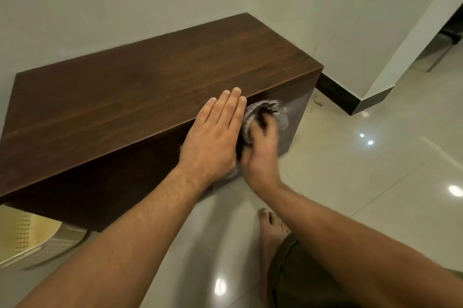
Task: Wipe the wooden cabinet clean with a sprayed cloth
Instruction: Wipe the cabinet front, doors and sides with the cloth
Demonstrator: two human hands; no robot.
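Pale walls and glossy floor tiles frame a dark wooden cabinet set against the wall. Left hand lies flat and released, fingers extended over the top's front edge at 12 o'clock from the wrist. Right hand, just at its 3 o'clock, is clenched around a grey cloth pressed to the cabinet's front face. Judging by the blur, the front is being scrubbed; next calls for sweeping toward the untouched left side. Hidden: most of the front face, any spray bottle. A cream object at 8 o'clock is cut off.
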